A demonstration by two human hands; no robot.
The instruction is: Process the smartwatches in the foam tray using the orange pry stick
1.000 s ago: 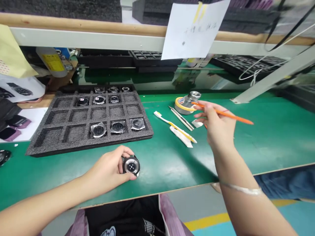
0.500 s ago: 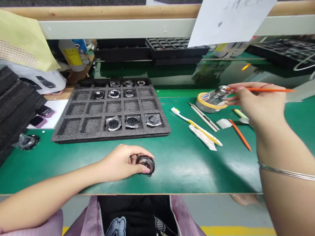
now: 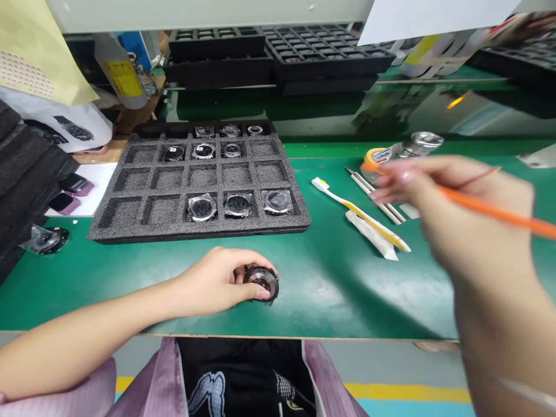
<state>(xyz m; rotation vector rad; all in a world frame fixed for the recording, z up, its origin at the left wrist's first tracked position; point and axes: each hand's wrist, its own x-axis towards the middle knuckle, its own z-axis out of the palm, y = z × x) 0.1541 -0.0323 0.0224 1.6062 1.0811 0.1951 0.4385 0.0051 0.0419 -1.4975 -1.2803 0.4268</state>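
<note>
My left hand (image 3: pixel 212 282) has its fingers closed round a round black watch case (image 3: pixel 268 279) at the front of the green table. The thumb lies across the face of the case. At the right, my right hand (image 3: pixel 473 220) is smeared by motion and raised above the table. It grips a slim orange stick (image 3: pixel 490 209), whose tip points left past the fingertips. Behind that hand stand a roll of yellow tape (image 3: pixel 370 161) and a shiny metal-topped container (image 3: pixel 421 143). A toothbrush (image 3: pixel 365 215) lies left of the hand.
A grey foam tray (image 3: pixel 197 229) holds several watch parts, some in clear film. White pen-like tools (image 3: pixel 377 200) and a white wrapper (image 3: pixel 372 234) lie near the toothbrush. Foam blocks (image 3: pixel 26 174) are stacked at the left. Black trays (image 3: pixel 221 66) stand at the back.
My right hand has drawn back from the metal-topped container toward me, carrying the orange stick. My left hand still holds the watch case. The view has tilted slightly down.
</note>
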